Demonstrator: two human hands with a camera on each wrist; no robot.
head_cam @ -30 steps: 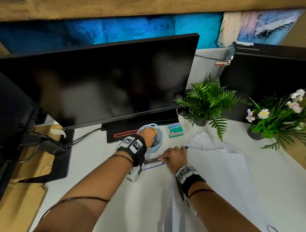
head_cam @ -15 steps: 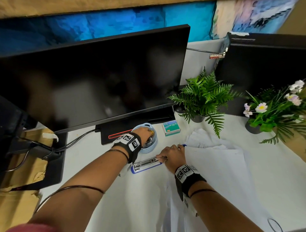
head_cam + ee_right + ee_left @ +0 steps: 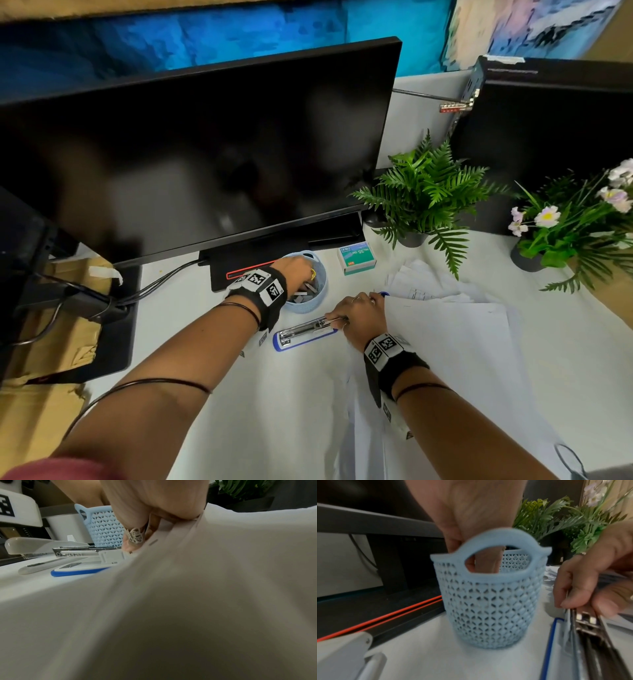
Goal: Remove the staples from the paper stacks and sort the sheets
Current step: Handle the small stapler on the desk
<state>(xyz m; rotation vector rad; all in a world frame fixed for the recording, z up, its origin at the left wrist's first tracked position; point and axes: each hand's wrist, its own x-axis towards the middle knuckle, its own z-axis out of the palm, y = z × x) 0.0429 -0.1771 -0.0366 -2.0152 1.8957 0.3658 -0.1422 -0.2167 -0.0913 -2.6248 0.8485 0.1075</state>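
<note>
My left hand (image 3: pixel 294 270) reaches down into a small light-blue mesh basket (image 3: pixel 313 301) in front of the monitor. In the left wrist view a finger shows behind the basket's handle (image 3: pixel 488 608), and the fingertips are hidden inside. My right hand (image 3: pixel 356 310) pinches the corner of a white paper stack (image 3: pixel 445 342) at the metal end of a blue-based stapler (image 3: pixel 305 330), which lies open on the desk. A staple (image 3: pixel 153 542) shows in the stack's corner beside the ringed finger.
Loose sheets (image 3: pixel 428 284) lie behind the stack. A green staple box (image 3: pixel 356 257) sits right of the basket. A fern pot (image 3: pixel 428 192) and a flower pot (image 3: pixel 565 233) stand behind the papers. A black monitor (image 3: pixel 205 154) fills the back.
Both hands stay where they were, the left in the basket, the right at the stapler's end. Only the head view has shifted a little.
</note>
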